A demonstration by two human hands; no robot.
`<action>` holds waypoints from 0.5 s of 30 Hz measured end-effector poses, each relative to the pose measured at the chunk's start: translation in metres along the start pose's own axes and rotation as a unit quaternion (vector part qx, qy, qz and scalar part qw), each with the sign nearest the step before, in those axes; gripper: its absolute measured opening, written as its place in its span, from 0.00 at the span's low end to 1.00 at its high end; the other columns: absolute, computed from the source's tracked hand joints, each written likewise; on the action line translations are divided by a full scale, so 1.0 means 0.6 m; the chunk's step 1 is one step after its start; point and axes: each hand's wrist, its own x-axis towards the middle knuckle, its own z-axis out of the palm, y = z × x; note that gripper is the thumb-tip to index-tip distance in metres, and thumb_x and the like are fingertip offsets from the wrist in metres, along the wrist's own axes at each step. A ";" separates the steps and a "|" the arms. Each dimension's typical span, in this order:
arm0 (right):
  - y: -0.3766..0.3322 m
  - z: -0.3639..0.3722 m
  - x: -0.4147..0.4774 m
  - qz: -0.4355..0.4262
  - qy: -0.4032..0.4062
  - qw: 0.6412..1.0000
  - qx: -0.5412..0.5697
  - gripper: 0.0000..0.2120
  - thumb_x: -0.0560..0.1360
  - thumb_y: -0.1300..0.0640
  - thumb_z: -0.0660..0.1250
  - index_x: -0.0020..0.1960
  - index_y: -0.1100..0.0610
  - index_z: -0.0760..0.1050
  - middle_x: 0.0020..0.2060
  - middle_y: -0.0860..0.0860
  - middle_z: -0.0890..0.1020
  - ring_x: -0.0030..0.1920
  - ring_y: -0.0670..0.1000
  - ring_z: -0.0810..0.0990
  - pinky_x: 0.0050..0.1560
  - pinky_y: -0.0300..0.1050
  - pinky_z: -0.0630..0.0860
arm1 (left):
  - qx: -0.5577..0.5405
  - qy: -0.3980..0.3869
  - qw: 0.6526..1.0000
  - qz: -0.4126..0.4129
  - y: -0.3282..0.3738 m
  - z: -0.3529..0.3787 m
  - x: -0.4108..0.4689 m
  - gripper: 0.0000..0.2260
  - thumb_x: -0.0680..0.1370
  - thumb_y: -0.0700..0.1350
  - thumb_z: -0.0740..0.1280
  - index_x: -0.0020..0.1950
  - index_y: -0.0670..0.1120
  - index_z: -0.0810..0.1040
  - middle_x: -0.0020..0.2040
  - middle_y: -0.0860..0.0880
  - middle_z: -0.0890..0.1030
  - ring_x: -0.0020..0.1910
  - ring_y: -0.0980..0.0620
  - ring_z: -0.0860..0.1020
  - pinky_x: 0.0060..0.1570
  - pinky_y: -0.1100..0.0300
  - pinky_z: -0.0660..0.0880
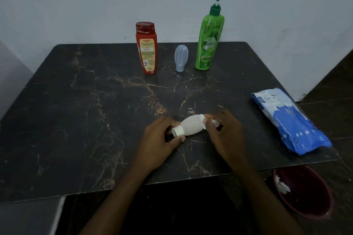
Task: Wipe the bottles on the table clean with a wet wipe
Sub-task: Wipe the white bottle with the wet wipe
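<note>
Left hand (162,137) grips the white bottle (191,126) by its capped neck, lower centre of the table (95,101); right hand (223,131) pinches a wet wipe (202,118) against its base. Upper centre: red bottle (146,51), clear bottle (181,59), green pump bottle (209,40), upright.

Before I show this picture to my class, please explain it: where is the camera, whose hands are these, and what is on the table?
There is no machine here. One camera sits on a person's head and looks forward and down, so the two arms reaching in from below are that person's own. The left hand grips the capped end of a small white bottle, held on its side. The right hand pinches a crumpled wet wipe against the bottle's other end. At the back of the dark marble table stand a red bottle, a small clear bottle and a tall green pump bottle. A blue pack of wipes lies at the right edge. Lower down, beside the table, a maroon bowl holds white scraps.
</note>
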 end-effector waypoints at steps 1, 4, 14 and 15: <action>-0.003 0.000 0.000 -0.006 0.014 1.000 -0.008 0.09 0.76 0.54 0.69 0.55 0.54 0.80 0.50 0.49 0.79 0.45 0.41 0.75 0.47 0.36 0.75 | 0.001 0.000 1.000 0.000 0.000 0.000 0.000 0.15 0.70 0.45 0.80 0.53 0.49 0.80 0.51 0.56 0.81 0.49 0.58 0.78 0.48 0.58 0.76; -0.038 0.009 -0.017 -0.024 0.012 1.000 -0.002 0.06 0.77 0.56 0.67 0.54 0.53 0.80 0.50 0.47 0.77 0.48 0.42 0.76 0.45 0.28 0.71 | 0.006 0.001 1.000 0.000 0.001 0.000 0.001 0.15 0.70 0.44 0.80 0.53 0.48 0.80 0.50 0.56 0.81 0.48 0.59 0.78 0.48 0.62 0.75; -0.030 0.007 -0.020 -0.096 -0.021 0.995 -0.020 0.08 0.77 0.56 0.68 0.55 0.52 0.80 0.50 0.48 0.77 0.47 0.41 0.75 0.44 0.31 0.73 | 0.007 -0.002 1.000 -0.012 0.005 0.000 -0.001 0.15 0.70 0.44 0.80 0.52 0.48 0.79 0.49 0.56 0.80 0.48 0.61 0.77 0.47 0.67 0.73; -0.021 0.002 -0.012 -0.068 -0.007 0.997 -0.023 0.08 0.77 0.56 0.68 0.56 0.53 0.80 0.51 0.49 0.79 0.46 0.41 0.75 0.43 0.30 0.72 | 0.013 -0.003 1.000 -0.010 0.005 0.000 -0.001 0.15 0.70 0.44 0.80 0.52 0.48 0.79 0.50 0.56 0.80 0.48 0.60 0.77 0.47 0.64 0.74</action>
